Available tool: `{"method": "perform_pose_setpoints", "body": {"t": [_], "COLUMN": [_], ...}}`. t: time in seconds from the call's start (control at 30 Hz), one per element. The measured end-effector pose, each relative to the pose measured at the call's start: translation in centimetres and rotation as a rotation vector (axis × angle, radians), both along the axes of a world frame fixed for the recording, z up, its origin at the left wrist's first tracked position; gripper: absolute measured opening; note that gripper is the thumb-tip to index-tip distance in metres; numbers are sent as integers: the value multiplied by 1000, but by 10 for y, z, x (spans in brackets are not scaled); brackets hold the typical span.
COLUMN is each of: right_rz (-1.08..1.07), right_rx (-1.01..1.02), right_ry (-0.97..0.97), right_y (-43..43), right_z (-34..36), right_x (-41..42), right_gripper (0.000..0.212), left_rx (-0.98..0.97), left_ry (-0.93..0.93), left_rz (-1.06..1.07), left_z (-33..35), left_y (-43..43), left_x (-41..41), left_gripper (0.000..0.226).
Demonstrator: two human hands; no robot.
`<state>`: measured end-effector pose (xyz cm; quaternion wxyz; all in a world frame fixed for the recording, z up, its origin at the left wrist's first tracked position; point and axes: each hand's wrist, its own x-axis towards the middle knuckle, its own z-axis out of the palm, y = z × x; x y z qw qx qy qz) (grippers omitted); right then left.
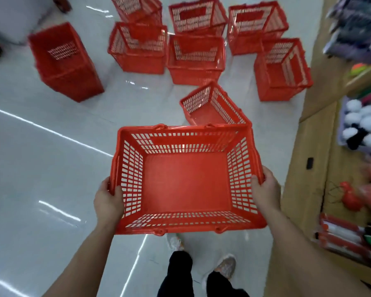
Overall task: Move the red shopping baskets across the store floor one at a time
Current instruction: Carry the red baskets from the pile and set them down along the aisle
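Note:
I carry an empty red shopping basket (184,181) level in front of me, above the floor. My left hand (108,200) grips its left rim, thumb curled over the edge. My right hand (266,190) grips the right rim the same way. Just beyond it a smaller-looking red basket (212,106) sits on the floor, turned at an angle. Further on, several more red baskets (196,58) stand close together in rows. A tall stack of red baskets (64,63) stands apart at the left.
The white glossy floor (41,168) stretches to the left. Brown cardboard (313,151) lines the right side, with shelves of toys and goods (364,129) behind it. My feet (225,266) show below the basket.

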<state>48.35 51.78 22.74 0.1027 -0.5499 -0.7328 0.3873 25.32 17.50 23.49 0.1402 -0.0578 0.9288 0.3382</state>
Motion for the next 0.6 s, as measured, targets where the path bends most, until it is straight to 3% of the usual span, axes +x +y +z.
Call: {"method": "perform_pose_setpoints", "body": {"t": [0.2, 0.3, 0.43, 0.6], "right_rz": [194, 245, 312, 407], "right_rx": [82, 101, 123, 113], "right_ry": [107, 187, 250, 293], "right_y": [-30, -43, -51, -51], "right_z": [126, 166, 196, 205], "right_x": [-142, -205, -291, -413], "right_gripper": [39, 29, 22, 30], "left_rx": [136, 202, 261, 297], "left_ry": [98, 138, 177, 224], "left_rz": [216, 284, 361, 457], "left_z": [109, 144, 173, 187], "left_y": [-70, -94, -115, -123], "left_x": [-67, -106, -162, -248], "left_gripper": [38, 37, 39, 38]}}
